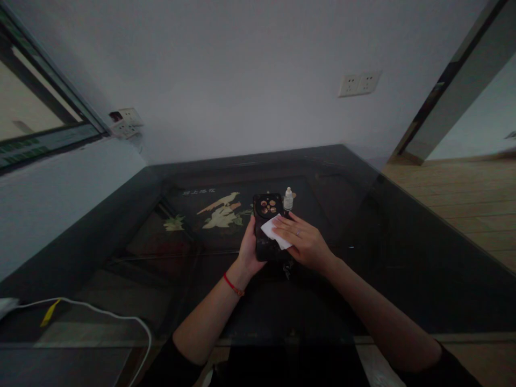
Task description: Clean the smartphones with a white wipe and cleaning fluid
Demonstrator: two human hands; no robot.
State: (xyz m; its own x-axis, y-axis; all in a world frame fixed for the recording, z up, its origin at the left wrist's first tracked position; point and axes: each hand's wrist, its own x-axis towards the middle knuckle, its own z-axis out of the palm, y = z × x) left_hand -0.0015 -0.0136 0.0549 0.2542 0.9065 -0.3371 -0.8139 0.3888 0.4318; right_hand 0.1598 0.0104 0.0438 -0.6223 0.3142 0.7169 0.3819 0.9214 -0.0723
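Note:
A black phone case (pixel 263 250) with round camera openings at its top is held upright over the table, its back towards me; whether a phone sits inside I cannot tell. My left hand (pixel 250 248) grips its left edge and lower corner. Against its back, my right hand (pixel 307 242) presses a folded white tissue (pixel 276 230), the fingers lying over it. Just beyond the right hand stands a small white dropper bottle (pixel 288 199). A dark strap or cord (pixel 287 269) with pale marks shows below the case.
The dark glossy table (pixel 330 301) carries a bird-and-flower picture (pixel 221 212). A white cable (pixel 100 313) with a yellow tag (pixel 50 313) runs along the near left. Behind the table is a wall with sockets (pixel 359 84); a window (pixel 36 80) is at left.

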